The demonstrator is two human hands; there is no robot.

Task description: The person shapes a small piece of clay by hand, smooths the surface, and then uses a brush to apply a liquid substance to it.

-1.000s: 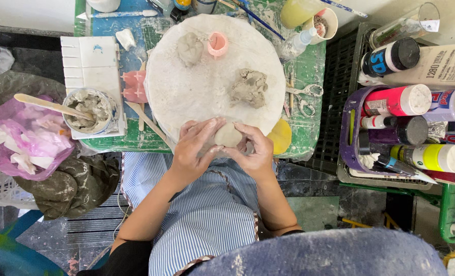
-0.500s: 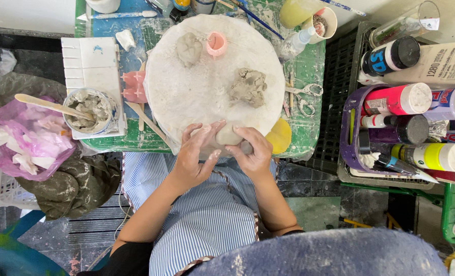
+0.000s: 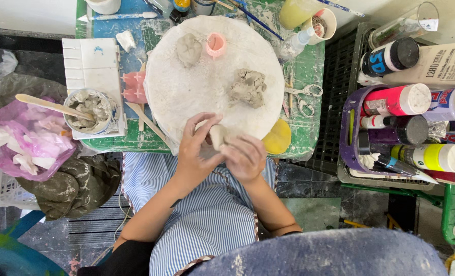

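Two bare hands meet at the near edge of a round white board [image 3: 186, 97], seen from above. Largest is the green worktable [image 3: 140, 140] beneath it, spattered with white. To the right sits a purple tray [image 3: 347, 148] of paint bottles. On the left, a white palette [image 3: 92, 61] and a tub of wet clay [image 3: 89, 110] with a wooden stick resting in it. On the board lie a rough grey clay lump [image 3: 249, 87], a smaller rounded lump [image 3: 188, 49] and a little pink cup [image 3: 216, 45]. The left hand [image 3: 196, 153] and right hand [image 3: 245, 158] are pressed close together, fingers curled, pinching a small pale clay piece [image 3: 218, 135] between them just above the board's near rim.
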